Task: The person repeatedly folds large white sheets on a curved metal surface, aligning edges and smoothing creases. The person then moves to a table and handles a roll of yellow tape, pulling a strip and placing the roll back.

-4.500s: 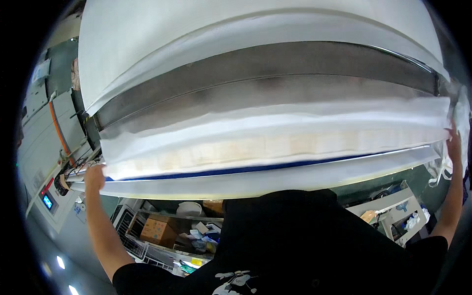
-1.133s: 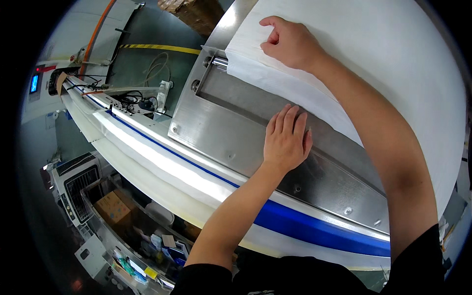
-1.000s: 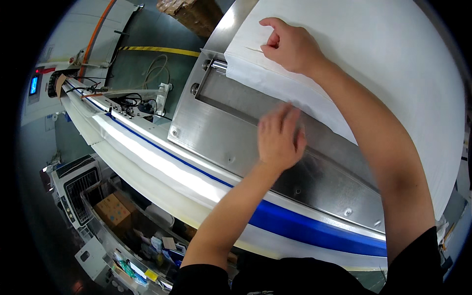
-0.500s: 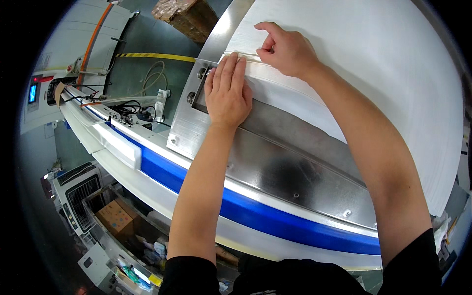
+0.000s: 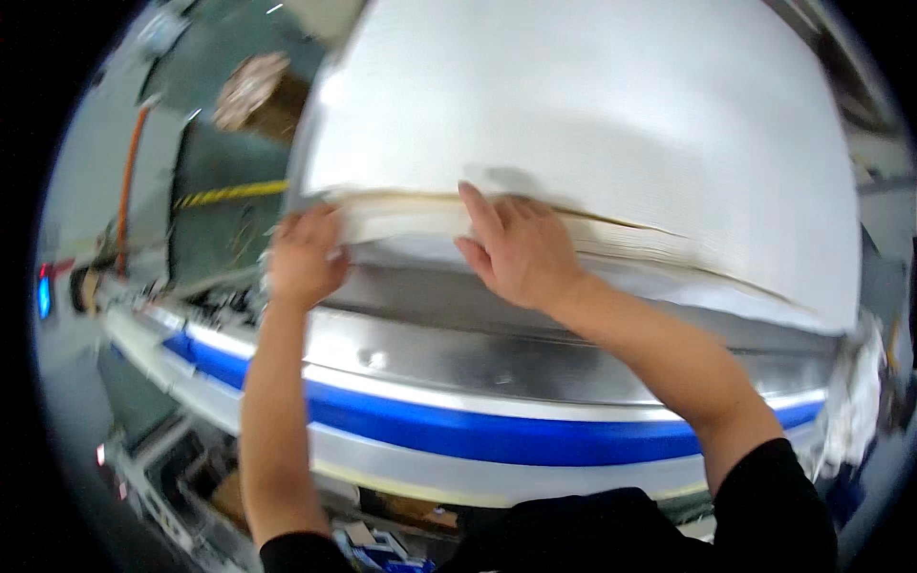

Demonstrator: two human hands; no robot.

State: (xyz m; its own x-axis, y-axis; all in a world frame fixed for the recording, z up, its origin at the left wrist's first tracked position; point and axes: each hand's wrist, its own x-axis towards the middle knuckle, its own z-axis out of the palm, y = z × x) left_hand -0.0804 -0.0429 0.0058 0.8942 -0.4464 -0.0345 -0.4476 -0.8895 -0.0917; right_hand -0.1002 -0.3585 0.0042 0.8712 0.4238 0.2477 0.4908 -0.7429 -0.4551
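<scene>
A thick stack of white sheets (image 5: 592,115) lies on a metal table, its near edge showing several cream-coloured layers (image 5: 621,237). At the left end of that edge is my left hand (image 5: 308,256), fingertips against the layers; motion blur hides how far its fingers are closed. My right hand (image 5: 523,250) rests over the middle of the edge, index finger and thumb stretched apart and the other fingers bent over the layers. I see nothing held in it. Whether the sheets are paper or cloth, I cannot tell.
In front of the stack runs a bare metal plate (image 5: 497,368), then a blue strip (image 5: 535,439) along the machine's near side. A brown wrapped box (image 5: 263,95) stands on the floor at far left, beyond a yellow-black tape line (image 5: 234,194). White crumpled material (image 5: 855,392) hangs at right.
My view has swung to the right, and the picture is now blurred. Along the stack's edge, the right hand has turned and lowered, its index finger and thumb now apart. The left stays at the left end.
</scene>
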